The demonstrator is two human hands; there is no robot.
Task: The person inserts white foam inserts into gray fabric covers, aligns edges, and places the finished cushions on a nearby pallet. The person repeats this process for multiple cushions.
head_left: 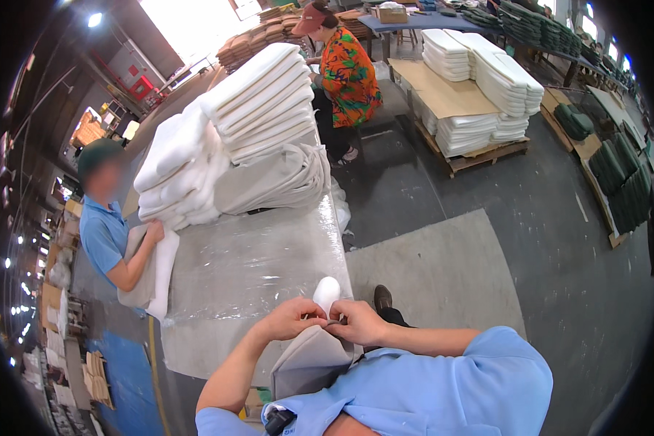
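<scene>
Plastic-covered table (254, 254), biggest. On its far end: stack of white pads (258, 102), heap of grey fabric (276, 178) just in front. Grey cover (309, 360) at the near edge, against the person's front, hanging below the grip toward the body. White rounded piece (327, 292) just beyond the fingertips; can't tell if it's inside the cover. Left hand (292, 320) and right hand (360, 322) side by side, fingers pinched on the cover's upper edge.
</scene>
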